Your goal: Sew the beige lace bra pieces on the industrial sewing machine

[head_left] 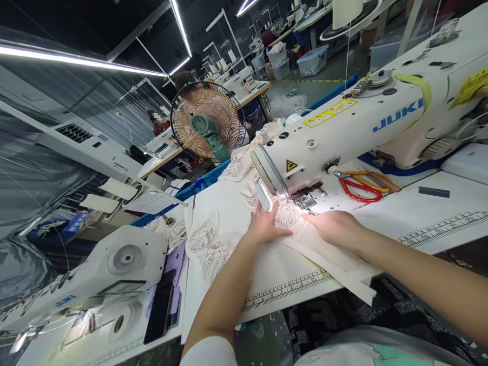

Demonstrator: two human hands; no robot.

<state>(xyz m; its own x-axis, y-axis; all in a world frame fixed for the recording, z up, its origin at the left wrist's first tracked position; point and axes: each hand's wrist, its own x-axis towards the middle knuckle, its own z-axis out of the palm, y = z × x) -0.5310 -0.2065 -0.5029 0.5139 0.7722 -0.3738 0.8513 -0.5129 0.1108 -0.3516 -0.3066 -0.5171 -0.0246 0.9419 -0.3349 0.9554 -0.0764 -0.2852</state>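
A white JUKI sewing machine (pixel 362 122) stands on a white table (pixel 419 213). Cream fabric with white lace patches (pixel 217 239) lies spread under its needle area (pixel 305 201). My left hand (pixel 265 226) lies flat on the lace just left of the presser foot, fingers stretched out. My right hand (pixel 335 226) presses flat on the plain cream fabric right of the needle, fingers pointing toward the foot. A folded strip of the fabric (pixel 343 274) hangs over the table's front edge.
Red-handled scissors (pixel 358 190) and orange-handled snips (pixel 375 179) lie behind the needle. A second JUKI machine (pixel 95 274) and a black phone (pixel 160 307) sit at my left. A fan (pixel 208 122) stands beyond the table. Printed rulers (pixel 285 290) mark the table edge.
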